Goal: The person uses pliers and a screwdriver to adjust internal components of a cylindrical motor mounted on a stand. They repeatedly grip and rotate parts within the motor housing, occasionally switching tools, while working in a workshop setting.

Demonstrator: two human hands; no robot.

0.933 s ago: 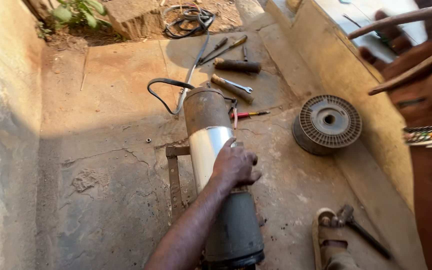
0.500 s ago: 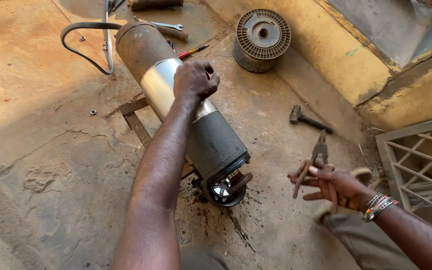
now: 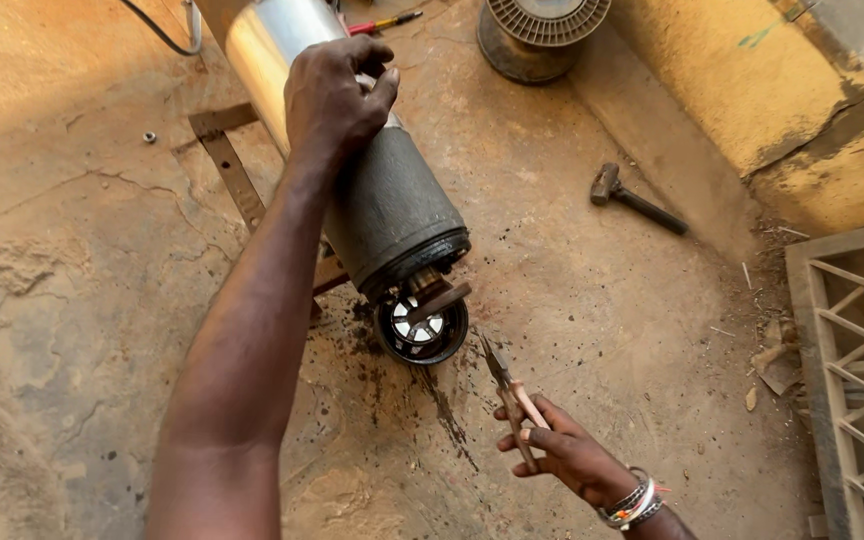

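Steadying the pump, pliers ready

Left hand [image 3: 337, 95] grips the pump body [image 3: 392, 205]; right hand [image 3: 562, 455] clenches pliers [image 3: 512, 390]. Best keep the pump pinned.

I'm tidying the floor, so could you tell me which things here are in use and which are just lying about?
In use:
left hand on the pump cylinder
right hand holding pliers

Lying about:
hammer
wire spool
screwdriver
metal grate

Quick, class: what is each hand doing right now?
Left hand: fingers curled over the cylindrical motor, resting on top.
Right hand: closed on pliers.
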